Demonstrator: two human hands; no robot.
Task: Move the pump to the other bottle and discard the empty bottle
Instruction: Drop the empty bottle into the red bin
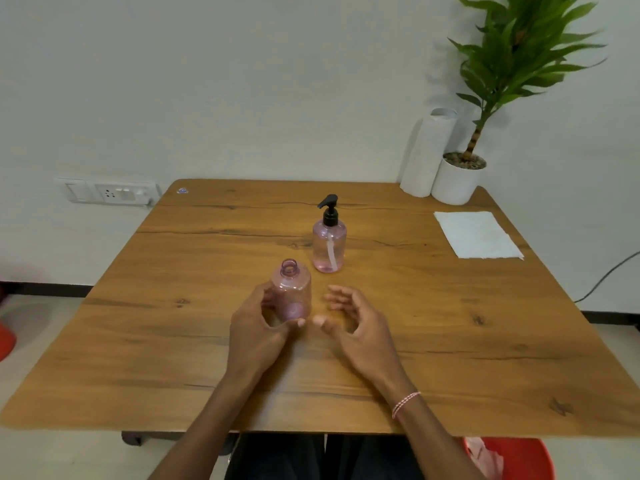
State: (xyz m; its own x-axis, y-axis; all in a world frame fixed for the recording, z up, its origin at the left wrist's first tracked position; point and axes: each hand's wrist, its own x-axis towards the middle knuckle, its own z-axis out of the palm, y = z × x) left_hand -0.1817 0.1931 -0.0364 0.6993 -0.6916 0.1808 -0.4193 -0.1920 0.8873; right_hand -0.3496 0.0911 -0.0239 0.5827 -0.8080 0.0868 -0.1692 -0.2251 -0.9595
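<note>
Your left hand point(258, 323) wraps fingers round capless bottle point(292, 295), upright on table point(450, 341), neck up. R hand point(349, 323) spread, empty, beside it. Pump bottle point(329, 244) upright just behind, nozzle left

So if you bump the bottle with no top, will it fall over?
Probably, if let go: the open pink bottle looks clear and empty, so likely light and easy to tip. Its rounded body suggests it could roll once down. Right now the left hand grips it, which should steady it.

two bottles point(329, 245) point(292, 292), one pump point(329, 209), two hands point(254, 327) point(356, 323)
</note>
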